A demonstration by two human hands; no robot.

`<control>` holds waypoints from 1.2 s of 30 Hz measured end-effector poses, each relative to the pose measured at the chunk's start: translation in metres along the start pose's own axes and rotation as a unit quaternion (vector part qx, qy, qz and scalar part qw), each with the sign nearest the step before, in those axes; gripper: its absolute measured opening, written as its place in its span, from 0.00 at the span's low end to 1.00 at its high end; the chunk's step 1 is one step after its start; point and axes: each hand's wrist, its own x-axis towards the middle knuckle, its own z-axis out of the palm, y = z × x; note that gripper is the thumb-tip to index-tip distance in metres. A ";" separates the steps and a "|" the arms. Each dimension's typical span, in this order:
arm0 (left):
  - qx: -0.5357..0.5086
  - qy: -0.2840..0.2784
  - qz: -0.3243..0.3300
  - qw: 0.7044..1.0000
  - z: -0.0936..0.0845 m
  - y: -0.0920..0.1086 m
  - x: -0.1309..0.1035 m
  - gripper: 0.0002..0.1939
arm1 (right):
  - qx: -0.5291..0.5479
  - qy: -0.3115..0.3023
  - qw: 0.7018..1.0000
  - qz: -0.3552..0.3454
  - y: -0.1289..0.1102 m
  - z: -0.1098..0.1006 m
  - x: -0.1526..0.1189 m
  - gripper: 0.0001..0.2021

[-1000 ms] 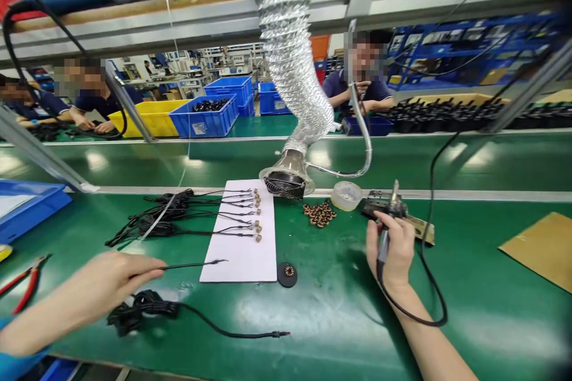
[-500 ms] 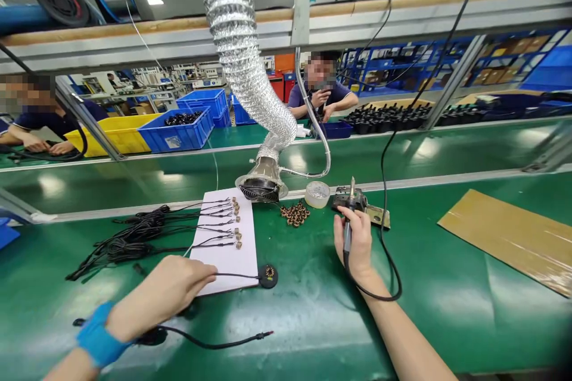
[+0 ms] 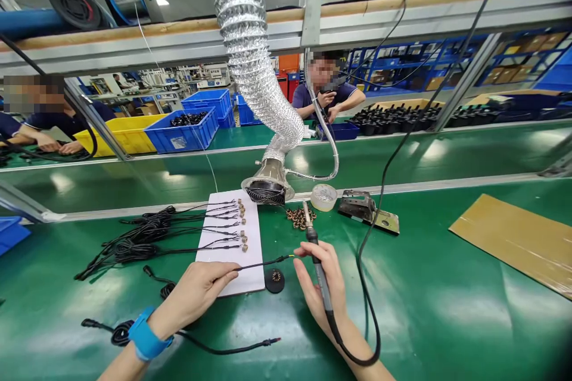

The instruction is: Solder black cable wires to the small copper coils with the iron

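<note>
My left hand (image 3: 210, 286), with a blue wristband above it, pinches a black cable (image 3: 261, 264) whose thin coloured wire ends point right. In my right hand (image 3: 325, 277) is a soldering iron (image 3: 319, 274), tip up, its cord looping down past the wrist. The fingertips of that hand are close to the wire ends; whether they touch I cannot tell. Below the cable sits a round black holder (image 3: 274, 280) with a small ring-shaped part on it. A white board (image 3: 232, 280) lies under the left fingers, carrying several cable ends with small metal connectors (image 3: 243, 238).
Small brass-coloured parts (image 3: 297, 218) lie behind the iron, near a round clear tub (image 3: 324, 197) and a soldering iron stand (image 3: 370, 211). A fume duct (image 3: 268, 184) hangs over the board. Bundled cables (image 3: 147, 232) lie left; brown cardboard (image 3: 513, 244) lies right. People sit opposite.
My left hand has lifted the cable end off the round holder, moving right. My right hand has brought the soldering iron left, away from its stand, toward the wire ends.
</note>
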 end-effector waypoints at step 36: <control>-0.319 0.100 -0.036 0.942 0.060 0.074 0.052 0.13 | 0.117 0.074 0.987 0.085 -0.004 0.030 -0.007 0.11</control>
